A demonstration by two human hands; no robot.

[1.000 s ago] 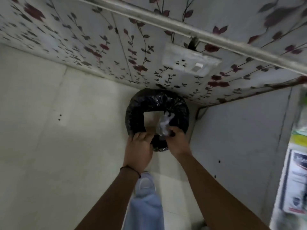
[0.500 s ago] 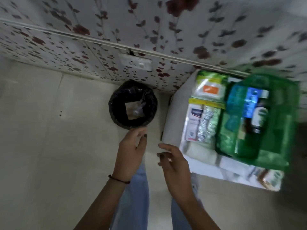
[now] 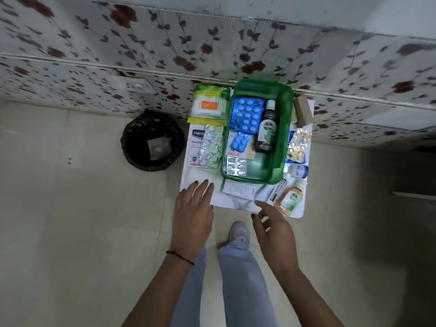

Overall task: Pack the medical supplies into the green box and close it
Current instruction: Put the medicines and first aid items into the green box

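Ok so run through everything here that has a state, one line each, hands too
green box: open, partly packed
dark Dettol bottle: capped, lying flat in the box
large blue blister pack: in the box
orange Dettol bottle: capped, lying outside the box
cotton swab pack: outside the box
bin: open, bag-lined
left hand: open, empty
right hand: open, empty

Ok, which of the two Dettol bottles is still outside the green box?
The small orange Dettol bottle, lying at the table's near right corner by the right hand. The dark bottle already lies inside the green box.
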